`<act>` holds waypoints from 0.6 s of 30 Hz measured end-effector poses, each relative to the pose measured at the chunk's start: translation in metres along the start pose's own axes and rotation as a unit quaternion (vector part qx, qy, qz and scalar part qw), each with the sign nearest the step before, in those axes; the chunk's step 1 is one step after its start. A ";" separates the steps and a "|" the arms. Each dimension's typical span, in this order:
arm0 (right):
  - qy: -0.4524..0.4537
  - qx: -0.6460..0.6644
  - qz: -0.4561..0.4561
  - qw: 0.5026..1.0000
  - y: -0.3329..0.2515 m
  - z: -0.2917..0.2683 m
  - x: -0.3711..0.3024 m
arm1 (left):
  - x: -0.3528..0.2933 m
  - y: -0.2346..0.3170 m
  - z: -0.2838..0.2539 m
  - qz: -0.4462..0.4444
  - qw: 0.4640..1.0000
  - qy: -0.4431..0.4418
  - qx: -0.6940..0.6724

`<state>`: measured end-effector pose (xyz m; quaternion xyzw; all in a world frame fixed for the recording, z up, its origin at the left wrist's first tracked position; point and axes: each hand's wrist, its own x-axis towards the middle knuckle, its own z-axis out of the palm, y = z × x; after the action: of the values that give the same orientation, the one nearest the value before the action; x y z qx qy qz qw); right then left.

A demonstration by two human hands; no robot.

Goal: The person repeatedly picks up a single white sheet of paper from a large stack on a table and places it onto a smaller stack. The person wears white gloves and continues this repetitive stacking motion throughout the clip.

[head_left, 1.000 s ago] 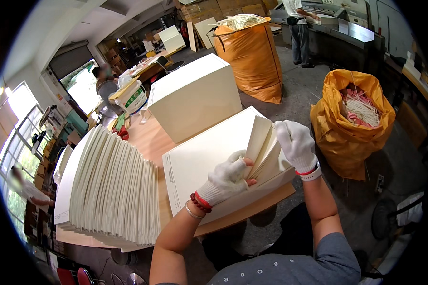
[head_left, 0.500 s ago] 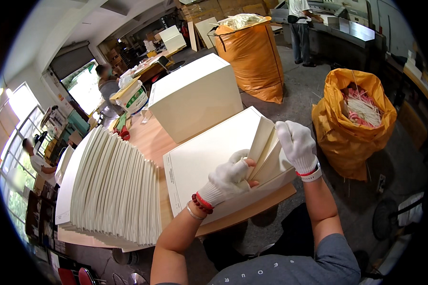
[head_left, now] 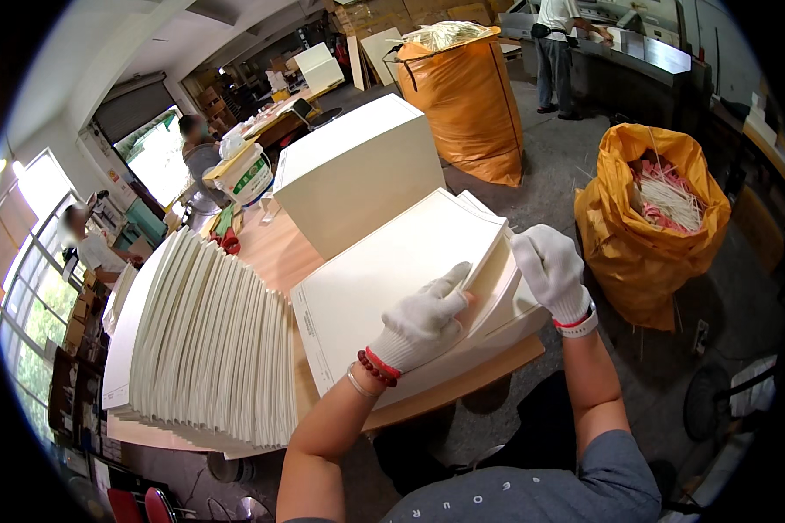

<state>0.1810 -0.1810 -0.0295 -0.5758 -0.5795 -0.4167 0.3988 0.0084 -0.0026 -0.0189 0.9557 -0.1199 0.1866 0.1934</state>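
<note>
Pale wood shows where the counter (head_left: 270, 261) is bare, past the far left edge of the paper stack (head_left: 384, 270), which lies on it and is my landmark. Through the remote feed I see a tall white pile (head_left: 366, 187) behind the stack, a slanting row of sheets (head_left: 205, 340) to its left, and an open orange sack (head_left: 637, 279) on the floor to its right.

Half a second ago the lifted sheets (head_left: 494, 266) rose in a narrow wedge at the stack's right corner, their edge curled back; now they have come over toward a broad, shallow bow, and a skewed corner shows at the stack's far edge. I read that as layers being parted or loosened there, not yet lying flat.

On my left side, the left hand (head_left: 423, 322) has slid palm-down onto the stack's top, forefinger stretched out and a bare fingertip at the edge of the bowed sheets; I cannot tell whether those fingers pinch anything. At the stack's right corner, the right hand (head_left: 549, 270) is curled tight, its fingers seemingly clenched on the lifted sheets. Both forearms reach in from the stack's near side, the right elbow bent.
</note>
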 end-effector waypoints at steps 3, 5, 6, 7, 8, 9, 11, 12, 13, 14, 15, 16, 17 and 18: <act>-0.020 -0.002 0.059 0.998 -0.003 -0.002 -0.003 | 0.004 0.004 -0.008 -0.050 0.998 -0.042 -0.010; -0.021 0.031 0.108 0.993 -0.005 -0.001 -0.002 | 0.006 0.009 -0.014 -0.091 0.993 -0.074 -0.021; -0.023 0.024 0.117 0.993 -0.006 0.000 -0.002 | 0.006 0.012 -0.016 -0.105 0.991 -0.076 -0.018; -0.026 0.016 0.127 0.991 -0.007 0.000 -0.002 | 0.007 0.016 -0.017 -0.119 0.990 -0.078 -0.015; -0.028 0.009 0.137 0.990 -0.007 0.001 -0.001 | 0.007 0.017 -0.017 -0.132 0.988 -0.080 -0.012; -0.001 -0.023 0.106 0.994 -0.010 0.001 0.002 | 0.006 0.015 -0.016 -0.125 0.990 -0.069 -0.012; 0.053 -0.085 0.045 0.994 -0.015 0.002 0.008 | 0.002 0.008 -0.010 -0.110 0.993 -0.048 -0.011; 0.037 -0.051 0.065 0.996 -0.012 0.002 0.004 | 0.004 0.010 -0.011 -0.120 0.991 -0.056 -0.023; 0.021 -0.016 0.086 0.996 -0.006 0.003 -0.004 | 0.007 0.016 -0.015 -0.131 0.989 -0.064 -0.034; 0.005 0.018 0.107 0.994 -0.003 0.004 -0.009 | 0.009 0.018 -0.016 -0.142 0.986 -0.072 -0.045; 0.007 0.026 0.092 0.995 -0.003 0.004 -0.007 | 0.007 0.015 -0.015 -0.118 0.990 -0.063 -0.046; 0.009 0.034 0.077 0.996 -0.002 0.004 -0.005 | 0.003 0.010 -0.012 -0.093 0.993 -0.054 -0.047; 0.006 0.031 0.071 0.997 -0.003 0.003 -0.004 | 0.000 0.005 -0.010 -0.068 0.995 -0.046 -0.048; 0.003 0.030 0.064 0.998 -0.004 0.004 -0.003 | -0.002 0.002 -0.006 -0.046 0.997 -0.013 -0.052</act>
<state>0.1768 -0.1781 -0.0334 -0.5983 -0.5524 -0.3748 0.4432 0.0042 -0.0017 -0.0139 0.9514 -0.0877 0.1581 0.2495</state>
